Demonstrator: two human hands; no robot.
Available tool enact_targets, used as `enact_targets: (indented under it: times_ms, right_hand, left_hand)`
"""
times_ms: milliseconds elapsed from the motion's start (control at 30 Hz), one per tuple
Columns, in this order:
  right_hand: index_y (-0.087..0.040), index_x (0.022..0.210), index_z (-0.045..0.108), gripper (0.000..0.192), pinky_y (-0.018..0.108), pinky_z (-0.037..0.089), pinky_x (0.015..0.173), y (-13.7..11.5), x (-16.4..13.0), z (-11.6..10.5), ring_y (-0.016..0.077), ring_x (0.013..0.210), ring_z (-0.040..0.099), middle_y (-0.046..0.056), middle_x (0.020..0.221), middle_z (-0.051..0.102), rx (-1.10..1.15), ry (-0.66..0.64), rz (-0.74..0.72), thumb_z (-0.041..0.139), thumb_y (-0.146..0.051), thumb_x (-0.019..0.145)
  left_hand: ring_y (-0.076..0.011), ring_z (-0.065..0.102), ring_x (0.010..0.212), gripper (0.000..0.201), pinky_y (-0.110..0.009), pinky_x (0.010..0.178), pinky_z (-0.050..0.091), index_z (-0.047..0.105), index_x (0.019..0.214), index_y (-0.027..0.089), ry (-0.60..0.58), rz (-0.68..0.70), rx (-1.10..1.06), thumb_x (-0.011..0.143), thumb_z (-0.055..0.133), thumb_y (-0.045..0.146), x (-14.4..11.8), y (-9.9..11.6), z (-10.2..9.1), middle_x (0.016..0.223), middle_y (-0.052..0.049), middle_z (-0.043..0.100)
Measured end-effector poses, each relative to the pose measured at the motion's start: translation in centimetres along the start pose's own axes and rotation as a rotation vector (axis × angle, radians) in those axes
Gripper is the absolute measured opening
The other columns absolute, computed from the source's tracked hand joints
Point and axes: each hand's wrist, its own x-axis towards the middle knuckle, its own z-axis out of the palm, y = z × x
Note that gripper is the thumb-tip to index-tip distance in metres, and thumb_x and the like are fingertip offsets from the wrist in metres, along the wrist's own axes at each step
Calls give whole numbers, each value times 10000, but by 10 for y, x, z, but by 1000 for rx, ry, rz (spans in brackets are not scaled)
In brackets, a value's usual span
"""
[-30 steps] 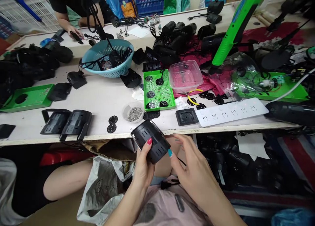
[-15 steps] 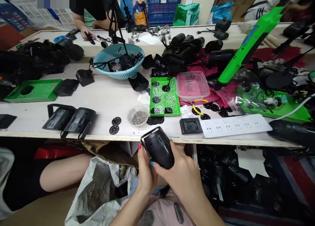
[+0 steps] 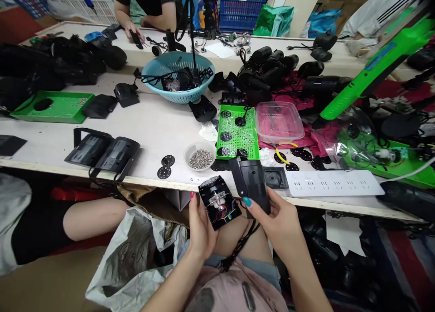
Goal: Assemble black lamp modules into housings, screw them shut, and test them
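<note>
My left hand (image 3: pixel 201 228) grips an opened black housing half (image 3: pixel 217 202) at the table's front edge. Inside it show coloured wires and a white and clear part. To its right, my right hand (image 3: pixel 283 219) is closed around a black shell (image 3: pixel 254 183) with a flat bracket along its side. A dark cable (image 3: pixel 242 243) hangs below the two pieces over my lap. Just beyond the pieces, on the table, stand a bowl of small metal screws (image 3: pixel 201 159) and a green perforated tray (image 3: pixel 257 144) with black discs and small parts.
A white power strip (image 3: pixel 335 183) lies along the right front edge. Two assembled black units (image 3: pixel 117 153) stand front left. A blue basket (image 3: pixel 159 91) is farther back. A green handheld tool (image 3: pixel 360 85) hangs at right. A co-worker's hand (image 3: pixel 133 31) works across the table.
The black housing held together between both hands has come apart into two pieces, baring the wires. My right hand has moved right with the shell. The view has shifted slightly.
</note>
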Motion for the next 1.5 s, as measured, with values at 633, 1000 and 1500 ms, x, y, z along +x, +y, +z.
enact_targets:
  times_ms: [633, 1000, 1500]
  right_hand:
    - [-177, 1354, 569, 613, 595, 464, 957, 27, 34, 4, 385, 1158, 483, 152, 1298, 591, -876, 132, -587, 782, -361, 809]
    - [-221, 1087, 632, 186, 299, 507, 880, 35, -17, -1, 180, 1028, 631, 55, 1069, 670, -136, -318, -339, 478, -300, 1019]
    - [-216, 1010, 648, 138, 218, 474, 671, 14, -33, -8, 110, 806, 591, 9, 880, 584, -207, -150, -557, 552, -127, 969]
  left_hand:
    - [-372, 523, 1329, 715, -508, 1132, 394, 542, 1420, 224, -84, 53, -8, 846, 593, 647, -17, 21, -23, 1389, -104, 625]
    - [-365, 537, 1309, 619, -485, 1104, 423, 655, 1268, 149, -125, -47, 83, 821, 675, 577, -20, 23, -16, 1230, -126, 715]
    - [-379, 553, 1267, 412, -500, 1068, 435, 710, 1052, 177, -122, -9, 86, 721, 765, 416, -27, 21, -6, 1115, -94, 737]
